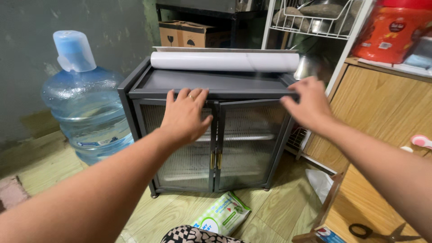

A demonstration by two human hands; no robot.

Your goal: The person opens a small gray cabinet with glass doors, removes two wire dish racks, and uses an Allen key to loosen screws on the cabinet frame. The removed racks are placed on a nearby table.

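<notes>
Both hands are on the small dark cabinet [216,85] now, which stands on the wooden floor [279,211] between a big water jug [85,112] and a wooden cupboard [382,108]. The left hand [184,114] lies flat, fingers spread wide over the front edge of the top, palm hanging over the left door; it grips nothing, just presses. The right hand [308,103] sits at the right front corner, fingers loosely open and resting on the rim, thumb pointing inward.

The cabinet looks like thin metal framing with ribbed glass doors [247,139], so I judge it stiff but not very heavy, and the glass is the fragile part: keep palms off the panes. The raised rim around the top gives the firmest hold, at the corners where the frame is strongest. The painted surface looks smooth, possibly a bit slick under bare skin.

Along the back of the top lies a white roll [225,61], probably sheet or film, light and round; I'd guess it rolls off if the cabinet tips. Down on the floor in front sits a green pack of wipes [222,216], and scissors [382,233] lie on the low bench at lower right.
</notes>
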